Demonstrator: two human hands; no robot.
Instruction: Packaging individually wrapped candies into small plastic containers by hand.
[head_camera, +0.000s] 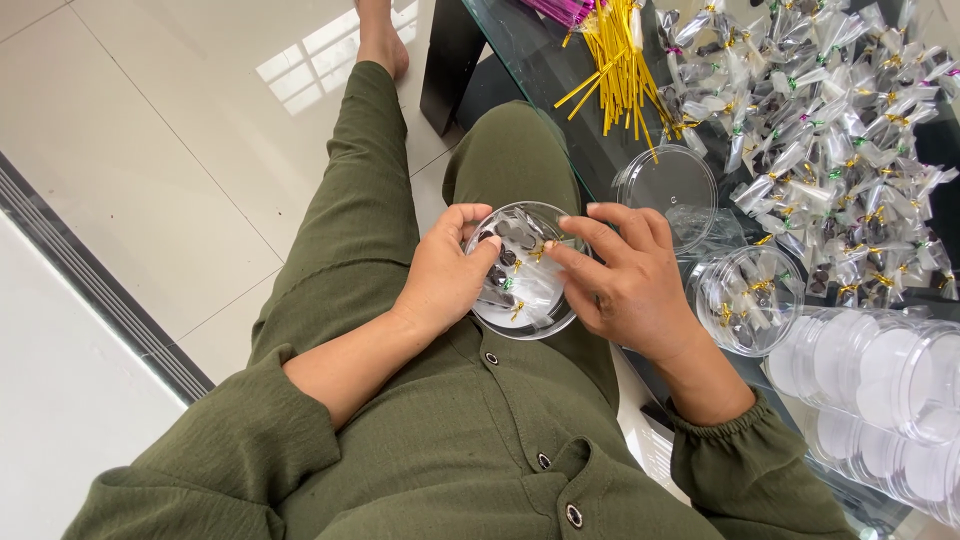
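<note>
You're seated at the glass table (560, 75), and everything here places off the round clear container (525, 270) on your lap, just beside the table's near edge. Beyond that container, spread wide across the glass, lies the big heap of small clear packets (830, 130), each twisted shut with a coloured tie. To the container's right, at the table's nearest corner, stands the stack of empty clear tubs (890, 390). Farther off from the container, toward the table's far end, sits the bundle of yellow twist ties (620, 70). Just right of the container a second clear tub (748, 298) holds a few packets, and just beyond it a clear round lid (668, 185) lies flat. Now the container itself: your left hand (445, 275) curls around its left rim, fingers closed on the edge, gripping it. Your right hand (625, 285) reaches in from the other side, fingers half-bent, index tip pressing on the small packets (515, 262) inside the container; it grips nothing that shows.
</note>
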